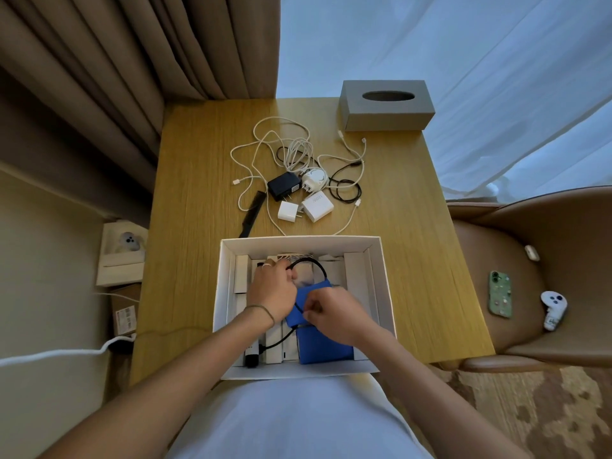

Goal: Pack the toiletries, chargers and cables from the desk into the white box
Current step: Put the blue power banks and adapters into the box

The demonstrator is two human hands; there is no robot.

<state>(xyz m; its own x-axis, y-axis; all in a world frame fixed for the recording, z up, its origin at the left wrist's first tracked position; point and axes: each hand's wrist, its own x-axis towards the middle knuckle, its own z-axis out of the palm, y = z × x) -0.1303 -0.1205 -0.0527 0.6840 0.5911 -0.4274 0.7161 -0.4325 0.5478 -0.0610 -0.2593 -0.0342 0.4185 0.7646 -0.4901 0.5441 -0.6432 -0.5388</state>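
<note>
White box (384, 283) holds both hands, left hand (272, 290) and right hand (334, 311) fingers pinching a black cable (314, 265).

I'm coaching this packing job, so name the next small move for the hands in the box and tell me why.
Probably tuck the black cable down flat into the white box. Both the left hand and right hand pinch it over the blue pouch, and its loop arches up above the contents. Then release and reach for the chargers on the desk.
</note>
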